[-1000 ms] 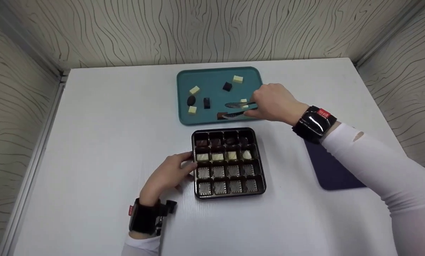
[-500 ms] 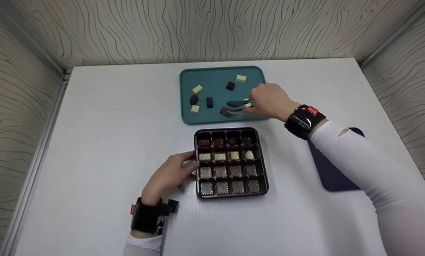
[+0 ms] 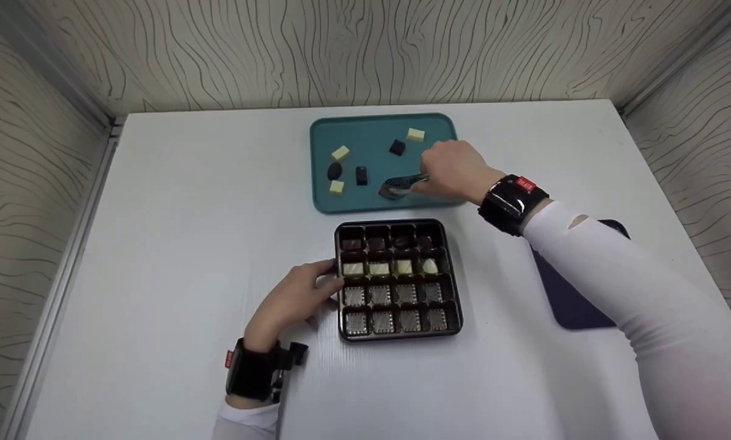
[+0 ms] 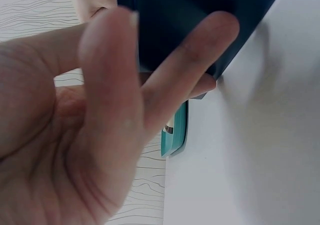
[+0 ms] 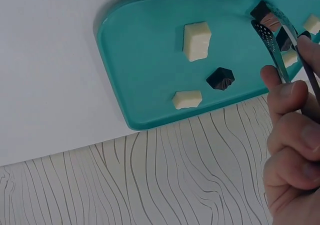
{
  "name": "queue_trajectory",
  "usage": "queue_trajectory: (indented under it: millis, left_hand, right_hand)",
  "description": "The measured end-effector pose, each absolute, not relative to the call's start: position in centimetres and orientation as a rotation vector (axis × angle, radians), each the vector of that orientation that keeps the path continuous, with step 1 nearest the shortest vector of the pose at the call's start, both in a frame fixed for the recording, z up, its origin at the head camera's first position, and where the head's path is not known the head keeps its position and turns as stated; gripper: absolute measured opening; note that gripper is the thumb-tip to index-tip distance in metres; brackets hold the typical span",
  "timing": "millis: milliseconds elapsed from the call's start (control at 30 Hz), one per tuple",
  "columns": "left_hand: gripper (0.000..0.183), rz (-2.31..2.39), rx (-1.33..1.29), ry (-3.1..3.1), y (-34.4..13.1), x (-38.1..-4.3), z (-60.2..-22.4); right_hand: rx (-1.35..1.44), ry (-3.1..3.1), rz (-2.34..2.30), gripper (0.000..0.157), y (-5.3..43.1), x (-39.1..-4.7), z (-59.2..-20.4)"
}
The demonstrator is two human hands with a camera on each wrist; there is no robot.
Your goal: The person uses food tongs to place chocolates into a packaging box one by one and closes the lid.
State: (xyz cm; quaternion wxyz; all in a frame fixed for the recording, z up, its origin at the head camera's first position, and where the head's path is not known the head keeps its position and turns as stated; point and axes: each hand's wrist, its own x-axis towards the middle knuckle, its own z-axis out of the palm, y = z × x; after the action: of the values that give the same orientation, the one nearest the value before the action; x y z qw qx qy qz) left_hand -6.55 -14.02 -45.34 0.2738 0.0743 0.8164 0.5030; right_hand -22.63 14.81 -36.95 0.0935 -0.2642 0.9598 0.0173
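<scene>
Clearly, the right hand (image 3: 454, 168) was clamped on the tongs (image 3: 405, 182), whose tips stood at a brown chocolate (image 5: 266, 18) near six o'clock on the tray (image 3: 365, 131); whether they gripped it could not be told. Well apart from it, the left hand (image 3: 292, 299) rested straight fingers against the nine o'clock side of the box (image 3: 402, 336), which sat at the tray's six o'clock.
</scene>
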Motion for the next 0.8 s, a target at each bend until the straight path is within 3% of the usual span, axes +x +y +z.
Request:
queue_trajectory:
  millis: [467,667,800]
  left_hand:
    - [0.052,1.337,0.226,2.211,-14.1,-6.5,-45.1]
    - [0.049,1.295,0.273,2.238,-14.3,-6.6,-45.3]
    - [0.047,1.295,0.301,2.26,-14.4,-6.7,-45.4]
  right_hand:
    - [-0.894,2.88,0.019,0.063,16.0,-20.9,-35.8]
    - [-1.044,2.906,-0.025,0.036,16.1,-18.2,-33.5]
    - [-1.137,2.86,0.002,0.041,15.7,-15.9,-32.4]
